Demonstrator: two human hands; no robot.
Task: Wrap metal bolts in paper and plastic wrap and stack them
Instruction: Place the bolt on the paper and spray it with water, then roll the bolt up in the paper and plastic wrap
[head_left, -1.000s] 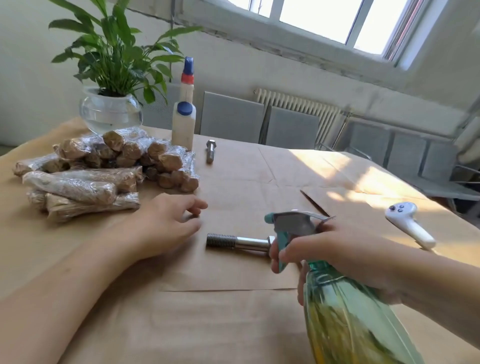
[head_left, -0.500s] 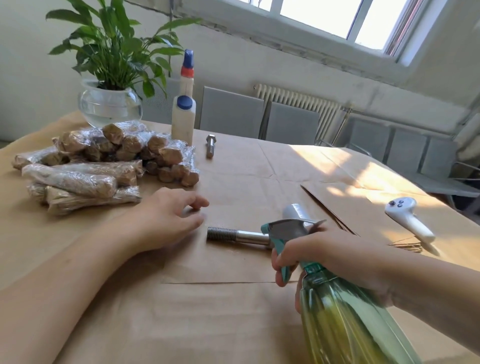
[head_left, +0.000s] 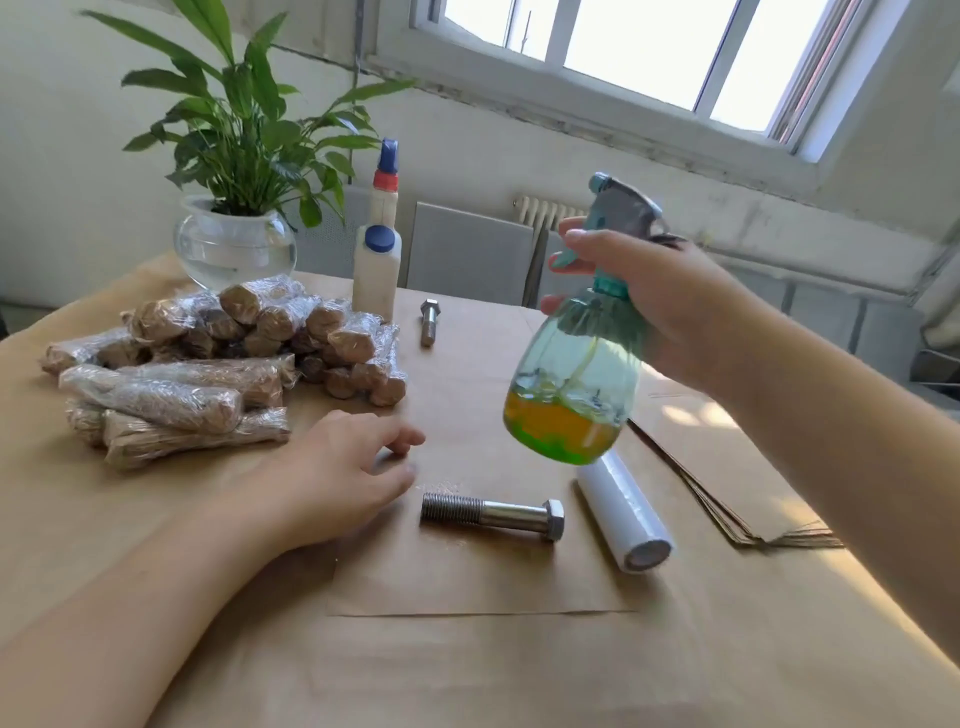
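Bright room, big window (head_left: 623, 47) up top, old white radiator (head_left: 540, 210) under it, brown kraft paper over the whole table (head_left: 519, 675).

Loose sheet of brown paper (head_left: 467, 577) in the middle, with a long steel hex bolt (head_left: 493, 514) lying on it, threads to the left, head to the right. Right beside the bolt head, a white roll of plastic wrap (head_left: 623, 512), angled, near end facing the camera. Further right, a flat stack of brown paper sheets (head_left: 727, 467).

Right hand (head_left: 660, 301) up in the air, holding a teal see-through spray bottle (head_left: 576, 374) by the neck, fingers (head_left: 576, 239) curled around the trigger and neck. Yellow-green liquid in the bottom of it, bottle tilted a bit, hanging above the bolt and the roll, not touching either.

Left hand (head_left: 337, 478) resting on the paper just left of the bolt's threaded end, fingers loosely bent, gripping nothing, not touching the bolt.

Back left: pile of wrapped bolts in paper and shiny plastic (head_left: 223, 364), longer ones in front, shorter ones stacked behind. Second, smaller bare steel bolt (head_left: 429, 322) just right of the pile. Two white glue bottles with blue caps (head_left: 378, 260) behind that. Leafy green plant in a round glass bowl (head_left: 236, 244) at the far left corner.
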